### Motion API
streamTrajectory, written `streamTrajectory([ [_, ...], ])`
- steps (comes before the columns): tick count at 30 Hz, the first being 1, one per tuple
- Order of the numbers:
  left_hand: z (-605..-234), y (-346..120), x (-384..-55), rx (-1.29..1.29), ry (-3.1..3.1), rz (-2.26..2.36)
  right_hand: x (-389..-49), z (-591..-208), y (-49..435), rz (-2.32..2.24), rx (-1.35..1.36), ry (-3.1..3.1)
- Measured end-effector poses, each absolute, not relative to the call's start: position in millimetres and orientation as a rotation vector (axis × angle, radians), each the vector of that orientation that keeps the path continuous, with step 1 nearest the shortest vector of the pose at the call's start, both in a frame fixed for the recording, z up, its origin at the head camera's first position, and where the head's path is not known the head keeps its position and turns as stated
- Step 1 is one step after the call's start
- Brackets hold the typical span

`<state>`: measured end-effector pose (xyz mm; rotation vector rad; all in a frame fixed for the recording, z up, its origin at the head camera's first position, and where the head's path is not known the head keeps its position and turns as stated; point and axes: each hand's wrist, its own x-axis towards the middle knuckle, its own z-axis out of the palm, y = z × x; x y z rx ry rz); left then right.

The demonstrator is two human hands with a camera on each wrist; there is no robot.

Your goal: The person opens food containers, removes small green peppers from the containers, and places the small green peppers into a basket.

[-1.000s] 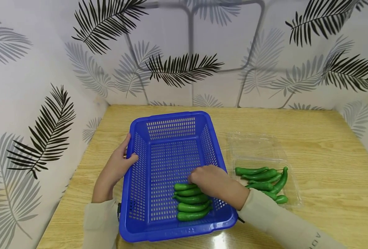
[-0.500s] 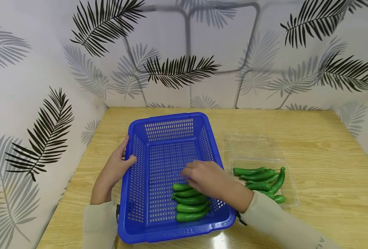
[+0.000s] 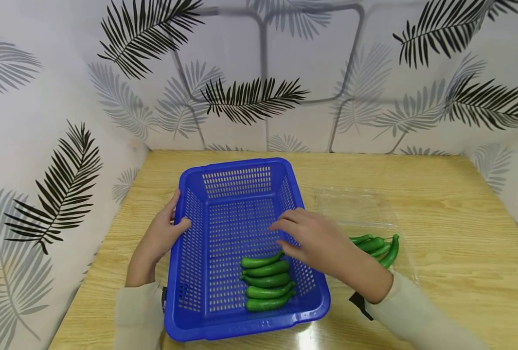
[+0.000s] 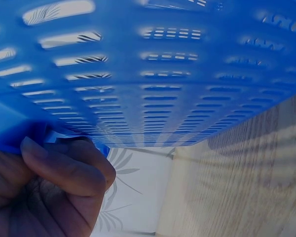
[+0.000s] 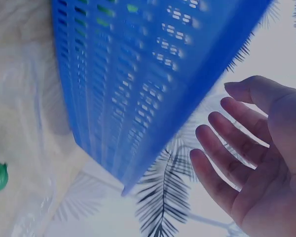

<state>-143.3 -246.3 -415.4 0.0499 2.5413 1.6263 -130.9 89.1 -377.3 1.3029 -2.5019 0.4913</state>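
While the left grip clasps the side rim of the blue basket, thumb inside and fingers outside, look at the right grip: it's over the opposite rim, thumb and fingers well spread, and it has hold of nothing! Five green peppers lie side by side on the basket floor, packed toward the near right corner, just below those loose fingertips. Over to the right, a clear plastic container stands open on the desk, more peppers inside it, partly hidden by the right forearm.
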Motion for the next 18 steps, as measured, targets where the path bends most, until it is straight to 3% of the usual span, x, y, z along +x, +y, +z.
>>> streamTrajectory([
  [8,-388,-235,-132,0.045,2.535,1.605,-132,-371,109,0.495,1.234,-2.524],
  [18,-389,-235,-132,0.048,2.534,1.607,-133,-376,139,0.440,1.111,-2.593],
])
